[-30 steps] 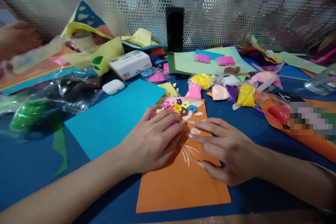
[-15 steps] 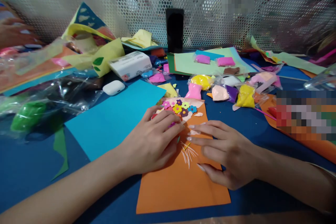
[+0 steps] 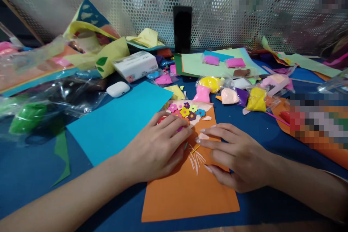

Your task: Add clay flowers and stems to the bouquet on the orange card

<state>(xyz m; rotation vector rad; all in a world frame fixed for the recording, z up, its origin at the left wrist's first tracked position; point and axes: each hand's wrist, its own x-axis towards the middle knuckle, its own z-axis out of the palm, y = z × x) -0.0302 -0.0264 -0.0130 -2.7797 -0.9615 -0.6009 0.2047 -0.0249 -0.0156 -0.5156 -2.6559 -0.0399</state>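
Observation:
An orange sheet of paper (image 3: pixel 190 199) lies in front of me with a cluster of colourful clay flowers (image 3: pixel 185 111) near its top, set on pale pink clay. Below them thin white clay strips (image 3: pixel 196 160) fan out, crossed by a small yellow strip (image 3: pixel 195 149). My left hand (image 3: pixel 165 145) rests palm down over the sheet's left side, fingers extended and covering the lower flowers; its thumb is mostly hidden. My right hand (image 3: pixel 233 156) has its fingers spread on the right side. Its fingertips touch or nearly touch a pale pink clay piece (image 3: pixel 203 136), and nothing is gripped.
A blue sheet (image 3: pixel 119 119) lies left of the orange one, near a white earbud case (image 3: pixel 117 89). Clay packets (image 3: pixel 257 99) and a pale green sheet (image 3: pixel 190 63) lie behind. A black phone (image 3: pixel 182 29) stands upright against a perforated metal screen (image 3: pixel 152 0).
My right fingertips have shifted slightly, showing more of the pale pink piece. My left hand stays nearly still. Another person's hand at the far left has gone from view.

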